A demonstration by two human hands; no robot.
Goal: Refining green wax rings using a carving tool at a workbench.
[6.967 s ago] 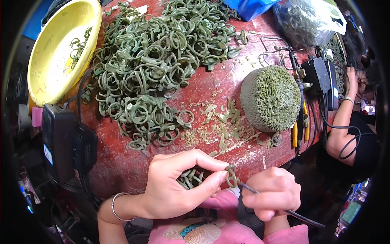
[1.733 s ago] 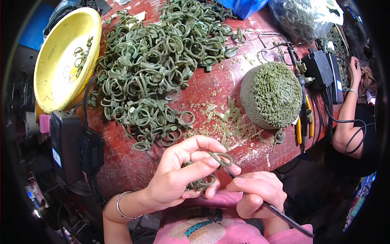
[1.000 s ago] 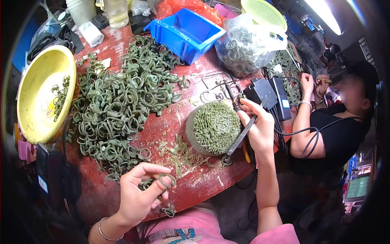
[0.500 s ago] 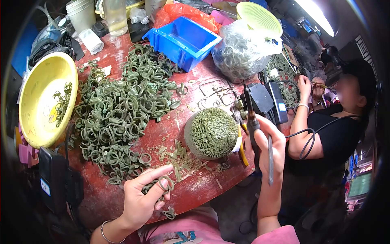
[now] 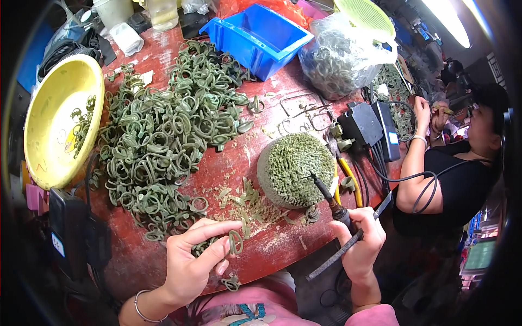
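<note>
Front-left of the green block (image 5: 296,169), the left hand (image 5: 190,258) pinches a green ring (image 5: 240,243); other rings (image 5: 200,249) crowding its palm could spill. Front-right of it, the right hand (image 5: 363,239) clasps a pen-shaped tool (image 5: 333,205) and file-like strip (image 5: 335,259); sharing one grip, either could slip.

Green ring (image 5: 240,243) pinched upright; pen-like tool (image 5: 338,209), flat-tipped grey tool (image 5: 333,260) slanting.

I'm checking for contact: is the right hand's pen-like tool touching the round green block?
Cannot tell. In the head view, the tip of the pen-like tool overlaps the round green block, but this single angle leaves the depth unclear.
</note>
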